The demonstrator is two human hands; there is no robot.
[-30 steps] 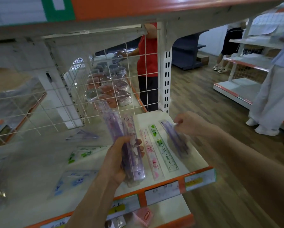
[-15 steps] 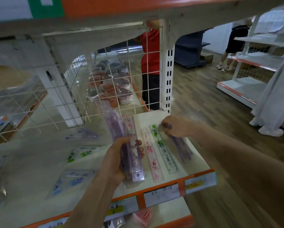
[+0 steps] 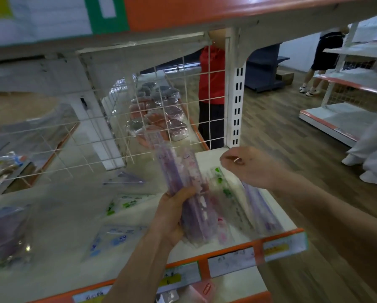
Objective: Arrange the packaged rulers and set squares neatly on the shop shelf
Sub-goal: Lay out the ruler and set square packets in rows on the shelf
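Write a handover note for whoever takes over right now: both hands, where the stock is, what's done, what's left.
Left hand grips a bundle of purple packaged rulers above the shelf.
Right hand hovers over the shelf's right end, fingers curled; grip unclear.
Done: green ruler and purple ruler lie side by side at the right; set square packets lie further left.
To do: lay out the bundle, straighten the packets.

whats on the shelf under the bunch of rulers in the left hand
A pink-patterned ruler lies on the shelf, peeking out right of the bundle of rulers. The bundle and the left hand cover the rest of it.
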